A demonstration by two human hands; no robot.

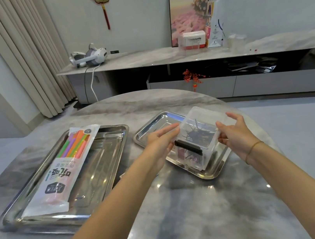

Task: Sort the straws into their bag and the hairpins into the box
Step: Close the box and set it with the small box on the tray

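- The left hand (160, 139) and right hand (234, 130) clasp the box (197, 133) from opposite sides, thumbs near, fingers spread along its walls; two-sided holding looks meant to steady a light, slippery container.
- The box is clear plastic, lifted and tilted above the small tray (153, 128); whether any corner touches the tray I cannot tell; a black bar (188, 150) runs across its near edge, possibly a clasp.
- The hairpins (197, 134) lie inside as a dark tangle; most run roughly left to right, a few stick up towards the far side; that half of the sort seems done.
- To the left, well apart, the bag (58, 175) lies on the large tray (105, 147); its long axis runs near to far, leaning right.
- The straws (75, 147) fill its far end, aligned with the bag.
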